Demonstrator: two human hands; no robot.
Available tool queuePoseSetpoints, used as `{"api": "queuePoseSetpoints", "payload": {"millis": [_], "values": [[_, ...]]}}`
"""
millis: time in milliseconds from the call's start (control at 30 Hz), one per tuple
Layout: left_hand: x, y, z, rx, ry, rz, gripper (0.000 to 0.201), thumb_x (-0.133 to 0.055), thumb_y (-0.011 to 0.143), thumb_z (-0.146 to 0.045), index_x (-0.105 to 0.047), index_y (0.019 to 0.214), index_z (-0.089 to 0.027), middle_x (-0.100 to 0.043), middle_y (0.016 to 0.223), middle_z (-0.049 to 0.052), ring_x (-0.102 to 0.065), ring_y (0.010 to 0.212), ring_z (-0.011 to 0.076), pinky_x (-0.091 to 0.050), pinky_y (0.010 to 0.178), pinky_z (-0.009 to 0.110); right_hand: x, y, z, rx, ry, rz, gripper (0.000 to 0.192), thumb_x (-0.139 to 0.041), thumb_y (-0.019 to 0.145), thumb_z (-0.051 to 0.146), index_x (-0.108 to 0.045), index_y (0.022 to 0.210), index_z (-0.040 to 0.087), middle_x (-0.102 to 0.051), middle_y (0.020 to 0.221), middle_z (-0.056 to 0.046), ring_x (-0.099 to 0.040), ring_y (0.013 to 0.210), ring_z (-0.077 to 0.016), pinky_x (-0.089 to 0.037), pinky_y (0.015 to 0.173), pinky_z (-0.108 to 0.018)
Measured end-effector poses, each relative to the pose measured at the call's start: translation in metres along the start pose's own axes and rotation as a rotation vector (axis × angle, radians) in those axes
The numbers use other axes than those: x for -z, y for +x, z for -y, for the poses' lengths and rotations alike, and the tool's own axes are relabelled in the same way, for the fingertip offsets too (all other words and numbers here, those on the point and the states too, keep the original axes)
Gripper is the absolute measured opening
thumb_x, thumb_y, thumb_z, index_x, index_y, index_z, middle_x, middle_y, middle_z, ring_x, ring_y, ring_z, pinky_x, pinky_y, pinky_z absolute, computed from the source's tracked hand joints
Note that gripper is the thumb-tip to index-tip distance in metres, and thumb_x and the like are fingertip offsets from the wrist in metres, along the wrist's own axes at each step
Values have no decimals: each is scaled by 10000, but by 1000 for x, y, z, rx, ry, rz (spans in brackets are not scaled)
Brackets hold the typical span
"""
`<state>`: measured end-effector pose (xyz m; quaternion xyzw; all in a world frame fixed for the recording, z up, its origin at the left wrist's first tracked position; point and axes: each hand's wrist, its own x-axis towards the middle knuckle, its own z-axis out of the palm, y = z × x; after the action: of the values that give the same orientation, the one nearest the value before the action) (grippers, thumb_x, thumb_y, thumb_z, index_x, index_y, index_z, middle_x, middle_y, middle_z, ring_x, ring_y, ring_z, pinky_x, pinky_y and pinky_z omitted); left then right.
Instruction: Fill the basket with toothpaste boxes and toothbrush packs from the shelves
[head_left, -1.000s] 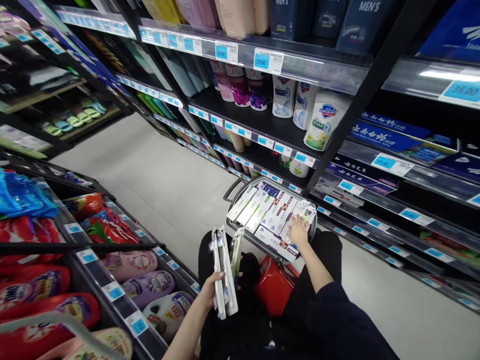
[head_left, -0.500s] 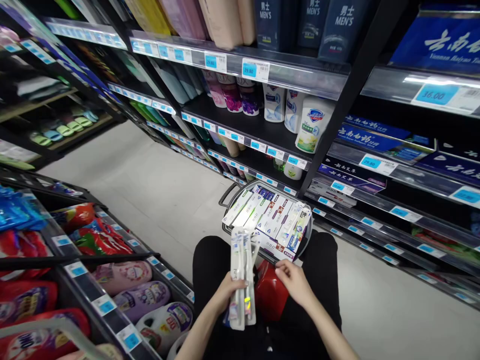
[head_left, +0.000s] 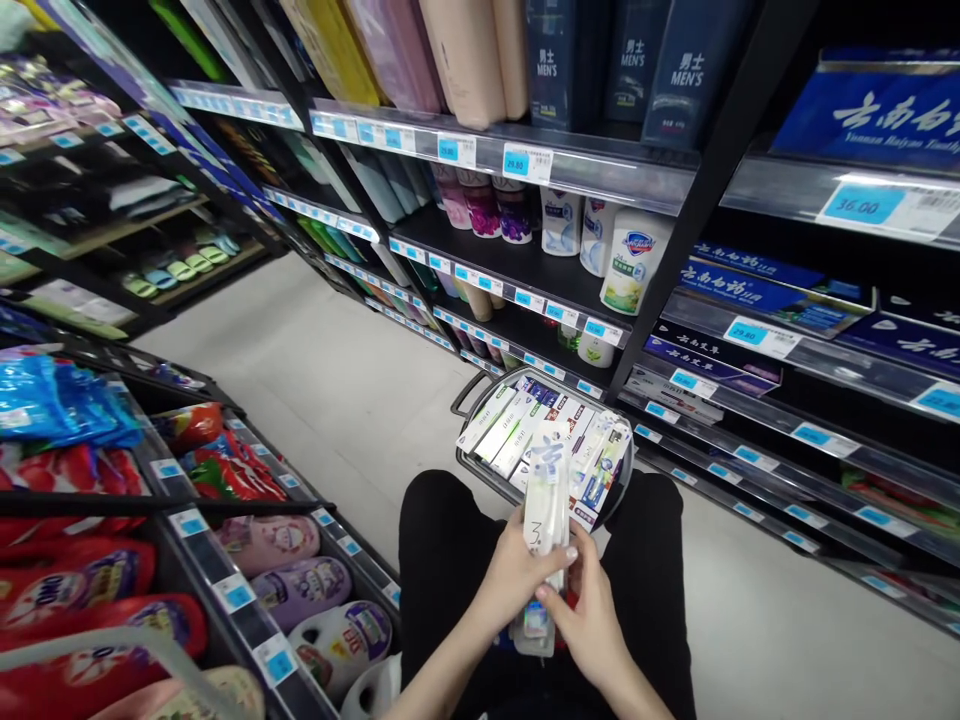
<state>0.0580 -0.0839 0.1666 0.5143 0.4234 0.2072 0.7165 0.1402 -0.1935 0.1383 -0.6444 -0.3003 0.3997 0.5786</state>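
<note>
Toothbrush packs: I clasp them in left hand, right hand pinching their lower end; next, settle them squarely into basket.

Bare floor open ahead-left; basket blocks front, shelves flank right.

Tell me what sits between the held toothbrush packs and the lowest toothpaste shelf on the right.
In the head view, a dark wire basket of toothpaste boxes lies between the white toothbrush packs and that shelf.
</note>
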Motion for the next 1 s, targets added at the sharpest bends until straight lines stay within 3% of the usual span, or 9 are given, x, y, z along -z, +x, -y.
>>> {"api": "queuePoseSetpoints", "payload": {"millis": [133,233,333,500,600,700,767,867,1000], "values": [[-2,-7,-8,-63,178,-62,356,-756,650,-288,-716,986,-180,-588,1164,118,-523,1110,333,-362,997,388,-2,-4,4,31,-42,82,712,-610,810,329,-286,1436,237,-422,1425,-122,-399,1316,-270,-372,1064,-445],[-3,-13,-13,-69,177,-72,280,-666,757,-336,-718,988,-188,-523,1220,116,-495,1141,316,-290,1062,389,-3,-7,4,-13,-89,82,629,-530,862,387,-305,1433,248,-386,1455,-96,-343,1351,-259,-322,1098,-441],[-4,-16,-15,-74,92,-71,261,-601,813,-358,-716,980,-194,-505,1223,100,-478,1155,297,-286,1067,373,-3,-9,6,-78,-33,43,542,-459,895,418,-365,1403,255,-449,1409,-79,-386,1324,-245,-327,1095,-414],[-6,-16,-22,-134,131,-12,211,-616,807,-346,-739,892,-197,-567,1155,99,-457,1183,307,-312,1054,384,0,-7,9,-176,288,-12,470,-478,875,415,-458,1316,254,-549,1303,-59,-474,1237,-241,-390,1035,-383],[-8,-18,-26,-143,186,24,239,-586,828,-367,-745,889,-199,-585,1149,103,-485,1165,302,-348,1027,380,-1,-2,4,-239,470,-50,373,-527,809,384,-576,1146,232,-626,1156,-59,-566,1089,-247,-463,935,-375],[-5,-16,-23,-143,173,0,278,-592,819,-406,-745,863,-178,-648,1031,106,-521,1134,297,-381,997,364,1,7,0,-286,742,-127,191,-537,756,338,-602,904,236,-631,775,-27,-602,721,-196,-517,667,-328],[4,-11,-14,-58,25,-26,324,-616,791,-449,-730,859,-154,-689,888,104,-614,970,285,-470,871,358,8,13,1,-294,966,-106,100,-539,747,334,-538,741,234,-464,554,27,-462,487,-135,-450,493,-267],[31,1,7,175,-241,-85,433,-617,773,-491,-670,988,-119,-700,725,93,-635,553,217,-498,514,310,25,18,4,-306,1209,26,189,-540,794,362,-456,691,230,-245,464,96,-180,355,-73,-284,350,-193],[90,11,42,369,-345,-197,517,-551,837,-414,-518,1226,-75,-705,700,105,-617,451,199,-463,380,268,45,20,-2,-289,1367,235,179,-562,847,313,-463,730,220,-174,380,144,-23,286,-28,-106,276,-134]]}}
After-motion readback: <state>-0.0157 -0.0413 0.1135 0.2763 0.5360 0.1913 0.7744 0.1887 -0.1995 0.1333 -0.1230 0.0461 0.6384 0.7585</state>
